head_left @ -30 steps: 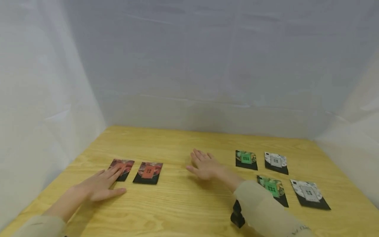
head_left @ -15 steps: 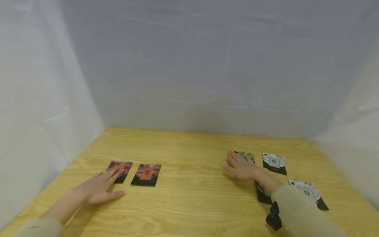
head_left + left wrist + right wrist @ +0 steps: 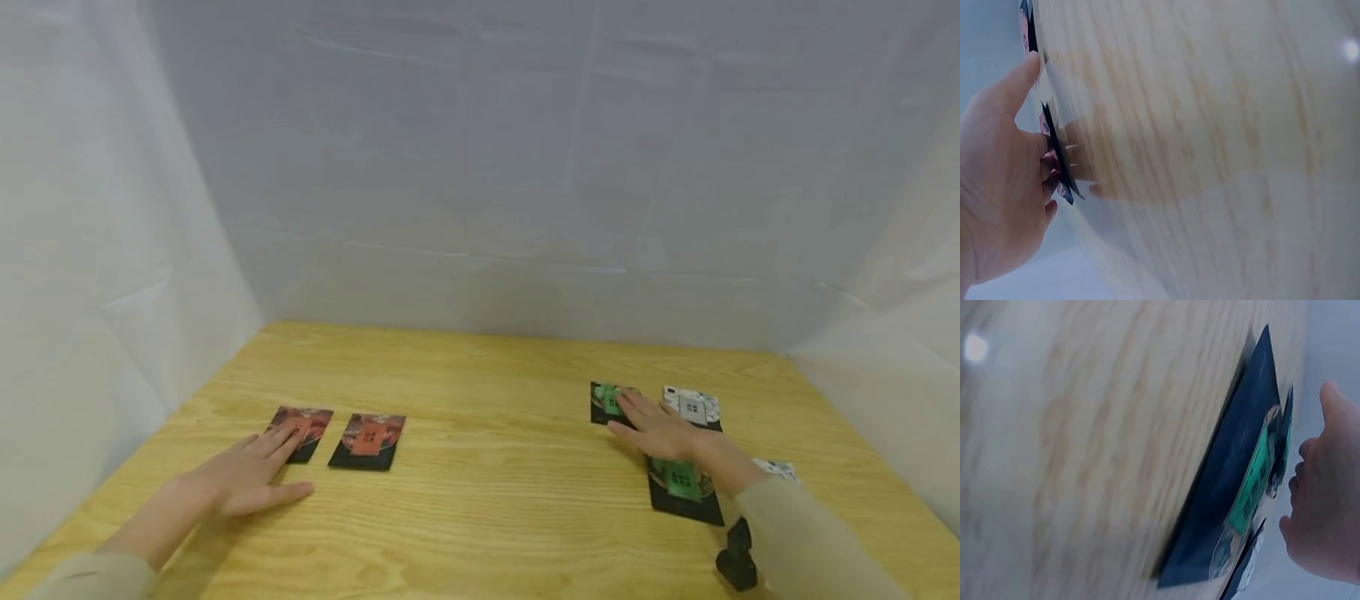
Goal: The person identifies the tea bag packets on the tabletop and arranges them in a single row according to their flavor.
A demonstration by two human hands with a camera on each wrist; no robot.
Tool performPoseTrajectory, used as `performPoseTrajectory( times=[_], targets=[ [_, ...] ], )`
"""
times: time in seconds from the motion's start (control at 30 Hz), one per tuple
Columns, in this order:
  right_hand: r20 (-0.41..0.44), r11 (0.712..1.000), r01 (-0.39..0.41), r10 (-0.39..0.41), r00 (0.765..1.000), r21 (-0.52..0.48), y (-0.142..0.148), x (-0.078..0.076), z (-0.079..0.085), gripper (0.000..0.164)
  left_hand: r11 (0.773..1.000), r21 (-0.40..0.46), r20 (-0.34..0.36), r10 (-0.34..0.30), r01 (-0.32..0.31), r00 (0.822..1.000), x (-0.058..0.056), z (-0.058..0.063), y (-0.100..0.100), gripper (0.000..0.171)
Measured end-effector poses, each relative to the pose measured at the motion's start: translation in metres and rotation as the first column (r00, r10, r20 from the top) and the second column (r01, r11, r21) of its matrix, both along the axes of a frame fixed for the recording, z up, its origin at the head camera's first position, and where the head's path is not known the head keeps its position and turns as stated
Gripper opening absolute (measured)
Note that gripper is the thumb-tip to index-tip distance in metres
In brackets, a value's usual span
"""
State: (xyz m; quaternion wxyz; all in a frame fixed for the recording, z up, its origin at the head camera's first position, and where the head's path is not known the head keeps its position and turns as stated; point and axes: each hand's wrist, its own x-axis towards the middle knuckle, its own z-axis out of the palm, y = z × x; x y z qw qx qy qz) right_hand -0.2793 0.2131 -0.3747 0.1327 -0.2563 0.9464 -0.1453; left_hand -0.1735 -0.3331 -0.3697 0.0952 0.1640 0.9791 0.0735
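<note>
My left hand (image 3: 236, 477) lies with straight fingers across a flat red-and-black packet (image 3: 319, 422); its fingertips cover part of the red label. Just right of it is a second red packet (image 3: 367, 442). My right hand (image 3: 663, 435) reaches over the right group, fingers extended and thumb apart. Its fingertips overlap the far green packet (image 3: 604, 403), though contact cannot be told. Below the palm lies the near green packet (image 3: 682, 483), also large in the right wrist view (image 3: 1229, 462). Partly covered are the far white packet (image 3: 692, 406) and, behind the sleeve, the near white packet (image 3: 777, 469).
All the packets lie flat on a yellow wood-grain table (image 3: 480, 492). White sheeting (image 3: 480, 167) stands behind and at both sides of it. A small black device (image 3: 737, 557) is at the right wrist.
My right hand has swept rightward from the table's middle to above the green packets. The left hand stays on the red packet. The packets keep their places; the view shifts slightly.
</note>
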Motion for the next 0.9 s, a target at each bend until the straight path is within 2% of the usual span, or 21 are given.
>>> performPoseTrajectory(
  times=[0.57,0.9],
  targets=[
    [0.125,1.000,0.007,-0.007,0.992,0.000,0.0068,0.0028,0.0031,0.076,1.000,-0.013,-0.012,-0.002,0.002,1.000,0.0001,-0.0013,-0.0009,0.085],
    [0.101,0.997,-0.036,0.029,0.994,0.075,0.0008,0.0067,0.0069,0.078,1.000,-0.017,-0.021,-0.001,0.001,1.000,0.0008,-0.0017,-0.0010,0.085]
  ],
)
